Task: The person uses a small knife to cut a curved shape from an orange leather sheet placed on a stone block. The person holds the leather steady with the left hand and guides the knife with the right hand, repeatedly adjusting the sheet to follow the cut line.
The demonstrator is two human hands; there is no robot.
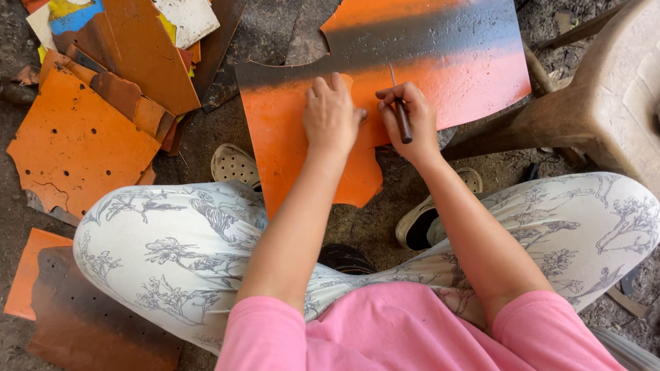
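At the centre of the frame, the left hand point(330, 117) presses flat on the orange sheet point(447, 61). Beside it, the right hand point(414, 117) is closed around a thin dark tool point(401, 112), tip touching the sheet.

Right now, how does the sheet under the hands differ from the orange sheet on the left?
The sheet under the hands is larger with a black band across it; the left sheet is smaller, plain orange, with punched holes. The left hand presses on the first; the second lies untouched. Both are orange with ragged edges.
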